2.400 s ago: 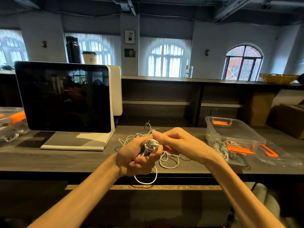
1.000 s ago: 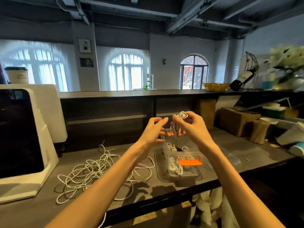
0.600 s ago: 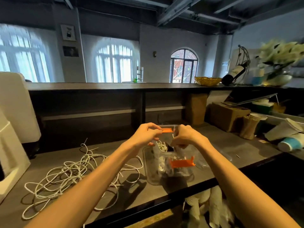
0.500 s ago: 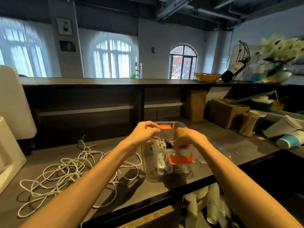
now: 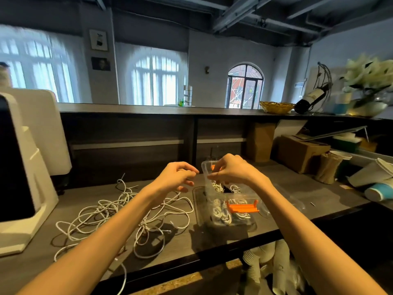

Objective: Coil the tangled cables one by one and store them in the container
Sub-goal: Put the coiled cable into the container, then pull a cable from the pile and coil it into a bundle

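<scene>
Tangled cables point(image 5: 127, 211) sprawl on the surface point(image 5: 182, 235), down-left of both hands and nearer the left hand point(image 5: 176, 177), which hovers loosely curled and empty. Right hand point(image 5: 230, 171), empty too, hangs over the container point(image 5: 227, 201).

counter point(image 5: 297, 188): dark wood grain, matt, with a raw chipboard strip along its front edge. container point(image 5: 234, 196): clear glossy plastic, with orange matt plastic clips. tangled cables point(image 5: 119, 211) toward the counter's left: white, smooth sheathing, looks like rubbery plastic. coiled cables point(image 5: 221, 211) in the container: same white finish. monitor point(image 5: 19, 167) at the left edge: white matt plastic shell, glossy black screen. cardboard box point(image 5: 297, 154) at the back right: brown, matt. paper cups point(image 5: 370, 173) at the right edge: white, smooth.
</scene>
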A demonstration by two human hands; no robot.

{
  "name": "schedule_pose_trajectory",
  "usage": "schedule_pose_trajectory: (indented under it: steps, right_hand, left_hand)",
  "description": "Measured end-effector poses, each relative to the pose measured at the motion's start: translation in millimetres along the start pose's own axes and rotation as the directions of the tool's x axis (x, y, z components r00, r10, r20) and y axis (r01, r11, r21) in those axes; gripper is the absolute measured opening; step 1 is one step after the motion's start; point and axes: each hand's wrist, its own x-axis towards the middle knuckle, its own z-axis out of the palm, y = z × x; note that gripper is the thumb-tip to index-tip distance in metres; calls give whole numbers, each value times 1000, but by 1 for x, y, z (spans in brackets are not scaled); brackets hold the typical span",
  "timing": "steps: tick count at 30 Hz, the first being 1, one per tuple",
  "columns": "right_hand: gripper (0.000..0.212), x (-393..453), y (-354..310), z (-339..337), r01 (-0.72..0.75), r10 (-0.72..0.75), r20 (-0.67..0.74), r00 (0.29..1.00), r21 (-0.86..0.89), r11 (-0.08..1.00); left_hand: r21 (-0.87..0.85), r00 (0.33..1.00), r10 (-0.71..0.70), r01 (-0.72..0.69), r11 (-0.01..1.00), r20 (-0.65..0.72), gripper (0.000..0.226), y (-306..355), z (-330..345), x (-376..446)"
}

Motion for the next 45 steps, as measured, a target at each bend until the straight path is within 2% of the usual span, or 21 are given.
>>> schedule_pose_trajectory:
  steps: [8, 11, 15, 17, 19, 21, 23, 26, 29, 30, 32, 33, 35, 36, 39, 40, 43, 45]
  right_hand:
    - [26, -21, -74, 19, 152, -155, 55, 986, 57, 987]
    - [25, -27, -98, 47, 176, -196, 141, 970, 146, 974]
    - [27, -42, -117, 110, 206, -262, 313, 913, 201, 958]
    - [29, -52, -120, 147, 180, -264, 391, 882, 239, 954]
    - [36, -59, -124, 182, 199, -284, 409, 867, 237, 951]
    - [39, -59, -126, 211, 297, -329, 315, 890, 147, 944]
    - [31, -53, -125, 229, 347, -366, 178, 913, 130, 929]
    - [20, -39, -120, 247, 280, -301, 4, 954, 356, 892]
    - [29, -25, -117, 251, 185, -137, -127, 982, 544, 819]
    - [32, -22, -117, 252, 137, -60, -141, 988, 638, 758]
    - [32, -19, -119, 248, 44, 88, -113, 990, 824, 564]
    - [31, -19, -117, 248, 20, 132, -92, 987, 882, 470]
    - [28, -19, -115, 248, 9, 161, -74, 984, 928, 372]
    - [27, -18, -114, 250, 15, 164, -83, 983, 925, 379]
    - [17, -19, -115, 253, 49, 147, -145, 978, 854, 518]
    - [13, -21, -116, 253, 60, 134, -154, 979, 845, 532]
    - [17, -27, -116, 250, 120, 65, -179, 982, 847, 518]
    - [22, -30, -119, 247, 117, 20, -146, 989, 863, 491]
  left_hand:
    - [59, 997, -9, 14, 998, -83, 13, -3, -56, -49]
    - [120, 990, -30, 47, 992, -140, 11, -26, -81, -72]
    - [316, 985, 16, 41, 948, -174, 11, -89, -103, -109]
    - [464, 983, 54, 36, 885, -178, 22, -124, -108, -127]
    - [512, 986, 39, 51, 858, -163, 38, -152, -109, -141]
    - [496, 984, 26, 66, 866, -176, 35, -170, -107, -146]
    - [513, 976, 47, 70, 856, -212, 26, -178, -107, -144]
    - [516, 975, 38, 84, 852, -221, 26, -185, -116, -132]
    - [485, 963, 88, 48, 873, -254, 23, -194, -124, -124]
    - [466, 955, 106, 38, 884, -278, 21, -197, -126, -122]
    - [403, 933, 130, 17, 915, -335, 14, -199, -128, -120]
    - [354, 926, 122, 13, 935, -357, 10, -199, -128, -121]
    - [219, 916, 97, -10, 976, -390, 11, -194, -127, -124]
    - [146, 909, 80, -21, 989, -409, 14, -192, -127, -126]
    - [-24, 874, 15, -30, 999, -485, 19, -189, -129, -128]
    - [-54, 864, -1, -30, 998, -503, 20, -190, -130, -128]
    - [-74, 855, -20, -22, 997, -518, 21, -193, -131, -127]
    - [-46, 859, -10, -16, 999, -511, 19, -193, -131, -127]
